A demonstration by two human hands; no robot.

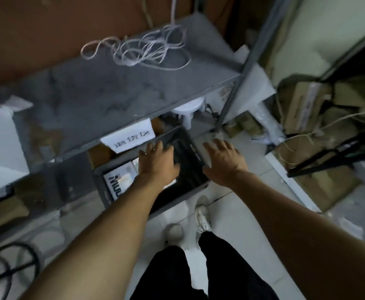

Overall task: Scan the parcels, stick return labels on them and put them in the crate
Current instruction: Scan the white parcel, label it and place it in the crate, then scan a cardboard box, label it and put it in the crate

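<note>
Both my hands, left (158,164) and right (221,161), hover spread and holding nothing over the dark crate (190,169); a parcel (118,180) lies inside, under grey shelving (112,92).

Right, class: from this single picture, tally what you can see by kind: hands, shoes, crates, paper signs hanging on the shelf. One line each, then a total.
Hands: 2, the left hand and the right hand, both over the crate
Shoes: 2, and
Crates: 1, dark crate
Paper signs: 1, white sign
Total: 6
</note>
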